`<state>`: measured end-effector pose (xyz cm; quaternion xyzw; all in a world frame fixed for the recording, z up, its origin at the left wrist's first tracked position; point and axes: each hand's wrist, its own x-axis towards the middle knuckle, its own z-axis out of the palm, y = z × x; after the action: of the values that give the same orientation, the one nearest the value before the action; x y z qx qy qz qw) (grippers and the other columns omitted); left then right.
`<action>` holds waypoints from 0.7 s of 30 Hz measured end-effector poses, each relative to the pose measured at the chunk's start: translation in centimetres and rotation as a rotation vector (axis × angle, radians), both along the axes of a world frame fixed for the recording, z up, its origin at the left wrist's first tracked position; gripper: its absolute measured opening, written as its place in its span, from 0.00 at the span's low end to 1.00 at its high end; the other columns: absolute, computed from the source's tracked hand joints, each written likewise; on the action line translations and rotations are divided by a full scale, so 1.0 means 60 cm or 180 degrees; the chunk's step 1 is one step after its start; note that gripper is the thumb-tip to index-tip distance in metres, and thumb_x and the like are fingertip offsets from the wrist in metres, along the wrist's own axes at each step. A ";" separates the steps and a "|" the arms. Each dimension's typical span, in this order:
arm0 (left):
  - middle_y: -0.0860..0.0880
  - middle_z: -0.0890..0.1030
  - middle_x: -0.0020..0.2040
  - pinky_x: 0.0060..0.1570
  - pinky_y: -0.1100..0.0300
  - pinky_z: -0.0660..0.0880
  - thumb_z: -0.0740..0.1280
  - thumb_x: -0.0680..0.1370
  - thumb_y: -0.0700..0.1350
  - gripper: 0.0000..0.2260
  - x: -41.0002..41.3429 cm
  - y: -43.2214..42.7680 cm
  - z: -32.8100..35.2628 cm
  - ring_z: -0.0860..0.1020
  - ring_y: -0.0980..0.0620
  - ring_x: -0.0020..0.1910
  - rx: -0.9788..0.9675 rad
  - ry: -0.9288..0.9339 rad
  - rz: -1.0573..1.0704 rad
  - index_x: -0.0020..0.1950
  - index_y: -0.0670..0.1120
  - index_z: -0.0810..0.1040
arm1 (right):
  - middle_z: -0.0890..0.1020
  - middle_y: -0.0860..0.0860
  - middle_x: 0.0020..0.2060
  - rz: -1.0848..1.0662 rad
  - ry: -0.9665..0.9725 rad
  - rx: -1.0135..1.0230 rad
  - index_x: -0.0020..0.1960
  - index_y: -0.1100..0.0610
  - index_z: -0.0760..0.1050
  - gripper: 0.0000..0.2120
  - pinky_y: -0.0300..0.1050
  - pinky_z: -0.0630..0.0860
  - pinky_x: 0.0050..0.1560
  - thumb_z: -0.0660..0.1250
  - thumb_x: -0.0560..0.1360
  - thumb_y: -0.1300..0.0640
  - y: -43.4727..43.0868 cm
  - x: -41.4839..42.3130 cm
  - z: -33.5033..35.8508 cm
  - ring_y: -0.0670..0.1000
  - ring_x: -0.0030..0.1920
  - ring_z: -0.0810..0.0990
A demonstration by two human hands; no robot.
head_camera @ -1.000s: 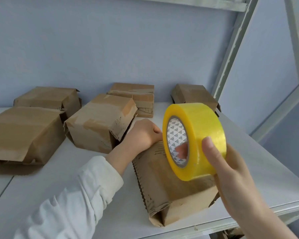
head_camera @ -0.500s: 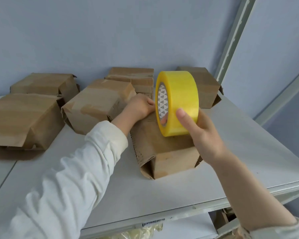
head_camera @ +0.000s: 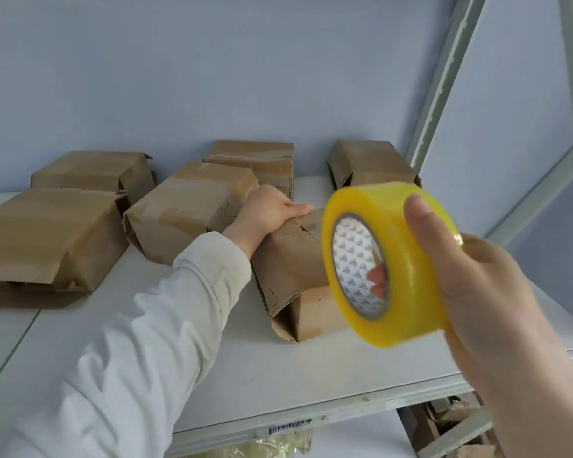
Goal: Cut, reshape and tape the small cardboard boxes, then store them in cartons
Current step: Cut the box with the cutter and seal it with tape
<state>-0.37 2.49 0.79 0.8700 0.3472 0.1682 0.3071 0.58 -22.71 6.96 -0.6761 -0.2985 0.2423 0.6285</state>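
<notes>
On the left of the white shelf (head_camera: 278, 375), the two big brown boxes (head_camera: 47, 233) lie as they did half a second ago, as do the middle box (head_camera: 186, 206) and the two far boxes (head_camera: 255, 160) by the wall.

The left hand (head_camera: 265, 209), in a pale sleeve (head_camera: 146, 342), has stayed on the far end of the small box (head_camera: 295, 259). Its fingers are folded over the far edge and its thumb now stretches right along the top.

That small box sits at the middle of the shelf, right of the middle box. It is brown cardboard with a toothed, perforated left edge, a creased top and a folded-in flap at its near end.

The yellow tape roll (head_camera: 407, 259) has changed most. Earlier it stood low against the box top; now it is lifted clear and drawn nearer and rightward, held in the air over the box's near right corner. Its patterned white core faces left.

The right hand (head_camera: 477, 285) grips the roll, with the thumb laid across the outer band and fingertips (head_camera: 377, 279) showing through the core. The forearm runs down to the near right corner.
</notes>
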 end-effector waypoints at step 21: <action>0.51 0.62 0.74 0.70 0.58 0.57 0.55 0.81 0.55 0.22 0.015 -0.025 0.056 0.60 0.52 0.73 0.0289 0.0019 -0.0943 0.74 0.51 0.62 | 0.81 0.52 0.23 -0.0170 0.0443 -0.0759 0.29 0.59 0.76 0.23 0.34 0.71 0.21 0.61 0.58 0.38 -0.054 -0.036 -0.008 0.46 0.21 0.77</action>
<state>0.55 0.99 4.13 0.9252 0.2079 0.1340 0.2878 -1.61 -25.95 6.48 -0.7353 -0.2052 0.3056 0.5691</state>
